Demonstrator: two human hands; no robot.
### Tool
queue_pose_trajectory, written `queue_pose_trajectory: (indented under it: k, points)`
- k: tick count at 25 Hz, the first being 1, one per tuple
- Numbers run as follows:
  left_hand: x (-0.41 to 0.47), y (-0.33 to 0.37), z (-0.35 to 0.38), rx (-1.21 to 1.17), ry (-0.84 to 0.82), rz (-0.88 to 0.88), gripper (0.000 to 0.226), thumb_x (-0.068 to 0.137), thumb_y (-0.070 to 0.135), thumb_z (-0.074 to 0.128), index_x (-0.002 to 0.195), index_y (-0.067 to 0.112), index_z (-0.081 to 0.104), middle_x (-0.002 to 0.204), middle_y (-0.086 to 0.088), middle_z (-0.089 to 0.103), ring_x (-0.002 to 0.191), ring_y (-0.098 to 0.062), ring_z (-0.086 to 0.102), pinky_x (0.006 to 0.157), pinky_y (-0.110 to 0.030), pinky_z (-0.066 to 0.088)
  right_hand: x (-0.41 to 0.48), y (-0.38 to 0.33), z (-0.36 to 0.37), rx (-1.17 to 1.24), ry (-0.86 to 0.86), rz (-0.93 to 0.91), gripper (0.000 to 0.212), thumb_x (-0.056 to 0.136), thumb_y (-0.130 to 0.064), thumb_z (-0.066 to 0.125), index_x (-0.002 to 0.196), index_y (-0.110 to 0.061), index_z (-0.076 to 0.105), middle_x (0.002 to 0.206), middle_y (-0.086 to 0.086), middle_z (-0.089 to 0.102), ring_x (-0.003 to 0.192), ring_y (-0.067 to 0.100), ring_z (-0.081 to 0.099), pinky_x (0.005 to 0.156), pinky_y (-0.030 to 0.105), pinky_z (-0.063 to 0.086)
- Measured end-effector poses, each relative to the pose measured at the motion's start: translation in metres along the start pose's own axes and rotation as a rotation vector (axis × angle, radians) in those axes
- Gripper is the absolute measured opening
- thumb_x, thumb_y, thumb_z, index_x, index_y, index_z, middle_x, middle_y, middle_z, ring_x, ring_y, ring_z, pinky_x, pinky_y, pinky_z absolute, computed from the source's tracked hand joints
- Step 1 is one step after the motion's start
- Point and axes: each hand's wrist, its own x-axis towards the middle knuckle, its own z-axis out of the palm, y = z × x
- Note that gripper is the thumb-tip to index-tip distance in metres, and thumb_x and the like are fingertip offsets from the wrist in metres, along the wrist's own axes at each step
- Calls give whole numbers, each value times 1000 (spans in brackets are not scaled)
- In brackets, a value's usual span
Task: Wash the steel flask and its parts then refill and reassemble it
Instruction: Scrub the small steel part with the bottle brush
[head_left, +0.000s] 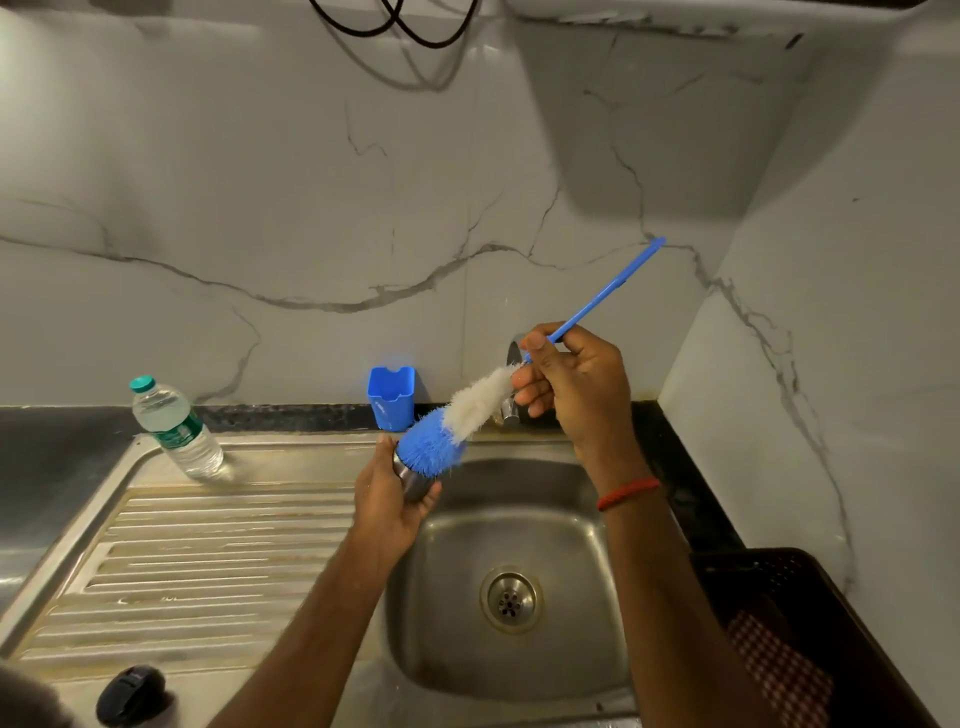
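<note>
Left grip wraps the flask mid-frame, round its body: rigid steel, probably slippery wet. Right grip pinches the light brush.

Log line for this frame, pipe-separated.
phase: scrubbing | left hand: grips steel flask at sink edge | right hand: grips bottle brush, bristles at flask mouth

One head-worn wide-angle view; faces forward and down onto the sink; close above it.
</note>
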Motion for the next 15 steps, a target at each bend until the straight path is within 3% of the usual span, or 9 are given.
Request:
queue_pose_trajectory:
  k: [4,7,9,11,13,15]
  points:
    - [2,-2,-16,-125,40,-63,39,99,48,57,121,15,62,123,-19,62,111,-33,65,83,-46,60,-1,-15,-10,49,61,-89,13,97,-24,61,97,-11,65,62,5,69,51,17,62,50,27,55]
    - [3,1,-26,-181,-36,-105,54,92,49,64,129,10,57,127,-24,62,113,-40,66,88,-55,60,-3,-10,-22,38,-242,-53,10,94,-13,67,104,-11,68,79,9,74,68,21,69,65,30,60]
    - [1,3,-25,-194,-87,-130,66,85,52,68,131,6,55,127,-28,62,113,-43,67,82,-55,62,-12,5,-28,120,-485,27,37,89,-16,70,124,-7,63,105,14,75,94,29,73,82,38,60]
    - [-1,5,-21,-218,-124,-130,73,82,54,70,134,6,53,127,-30,63,114,-44,67,77,-53,63,-22,18,-26,197,-634,112,58,92,-36,67,135,-1,54,124,21,68,112,38,67,93,46,56]
    - [-1,4,-19,-253,-141,-125,77,85,58,67,139,6,50,129,-31,63,115,-45,66,72,-50,63,-29,26,-17,201,-571,209,59,93,-49,56,124,2,62,117,25,69,108,40,68,90,45,59]
    - [0,2,-18,-265,-127,-103,77,91,63,57,140,5,49,130,-32,62,118,-47,64,65,-44,63,-33,35,-5,165,-417,313,43,87,-39,60,104,-1,69,102,27,72,95,39,72,79,40,62]
